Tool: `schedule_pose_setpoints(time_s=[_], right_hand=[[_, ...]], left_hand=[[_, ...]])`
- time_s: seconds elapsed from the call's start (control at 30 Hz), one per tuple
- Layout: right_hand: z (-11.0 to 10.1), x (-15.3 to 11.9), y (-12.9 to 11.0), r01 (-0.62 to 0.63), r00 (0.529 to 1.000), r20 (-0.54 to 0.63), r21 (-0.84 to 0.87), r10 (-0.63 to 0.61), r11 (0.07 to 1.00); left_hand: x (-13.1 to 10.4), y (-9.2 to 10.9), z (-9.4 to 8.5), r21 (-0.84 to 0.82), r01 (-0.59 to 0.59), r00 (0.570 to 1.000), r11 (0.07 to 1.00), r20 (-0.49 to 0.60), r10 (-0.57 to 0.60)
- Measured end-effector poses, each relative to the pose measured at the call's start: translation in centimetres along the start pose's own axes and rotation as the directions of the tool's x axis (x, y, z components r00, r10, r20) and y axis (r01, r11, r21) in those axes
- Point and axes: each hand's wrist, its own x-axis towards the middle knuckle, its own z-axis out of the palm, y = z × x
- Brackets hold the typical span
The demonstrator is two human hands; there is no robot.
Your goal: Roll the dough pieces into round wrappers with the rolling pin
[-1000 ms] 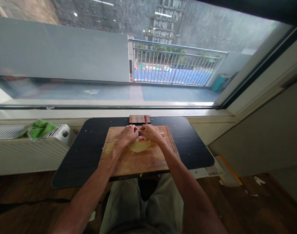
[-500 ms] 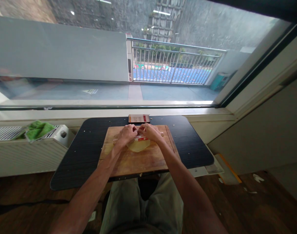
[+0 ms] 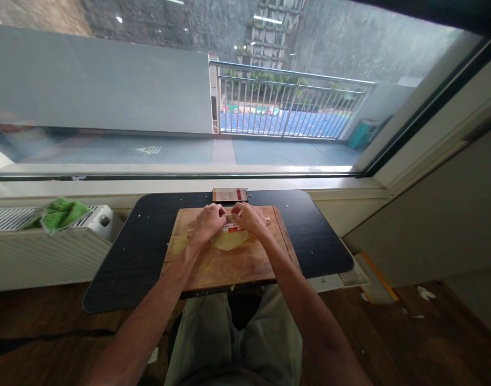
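Observation:
A flat sheet of pale yellow dough (image 3: 228, 242) lies on a wooden cutting board (image 3: 213, 273). Across the dough sits a small object with red-and-white printing (image 3: 233, 228), partly covered by my hands. My left hand (image 3: 210, 220) and my right hand (image 3: 248, 217) meet over its far side, fingers bent and tips nearly touching. A pale edge of the dough shows between my fingertips, and both hands look closed on it. Pale, rounded ends of something show beyond each hand; what they belong to is hidden.
A black folding table (image 3: 143, 236) holds the board, with small crumbs scattered over it. At its far edge lies a phone (image 3: 229, 195), by the window sill. To the left, a green cloth (image 3: 64, 213) rests on a white radiator (image 3: 48, 257).
My fingertips have shifted slightly at the far edge of the dough, and a pale piece shows more plainly between them. The board and phone stay in place.

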Motion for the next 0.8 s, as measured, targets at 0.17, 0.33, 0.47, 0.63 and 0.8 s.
schedule_pose_setpoints(time_s=[0.17, 0.33, 0.47, 0.63, 0.8], right_hand=[[0.2, -0.2, 0.0, -0.010, 0.999, -0.031, 0.001, 0.010, 1.000], [-0.1, -0.1, 0.1, 0.015, 1.000, -0.008, 0.011, -0.015, 1.000], [-0.4, -0.2, 0.0, 0.052, 0.998, 0.028, -0.006, -0.052, 0.999], [0.1, -0.3, 0.2, 0.059, 0.998, 0.004, -0.048, -0.059, 0.997], [0.7, -0.1, 0.6, 0.068, 0.998, 0.000, -0.072, -0.068, 0.995]], left_hand=[[-0.1, 0.1, 0.0, 0.042, 0.009, 1.000, 0.999, -0.010, -0.008], [-0.2, 0.1, 0.1, 0.052, 0.003, 1.000, 0.999, -0.026, -0.002], [-0.2, 0.2, 0.0, 0.067, 0.014, 0.999, 0.998, -0.036, -0.012], [0.0, 0.1, 0.0, 0.018, 0.047, 0.998, 0.999, -0.030, -0.046], [0.2, -0.1, 0.2, 0.032, 0.081, 0.996, 0.996, -0.033, -0.080]])
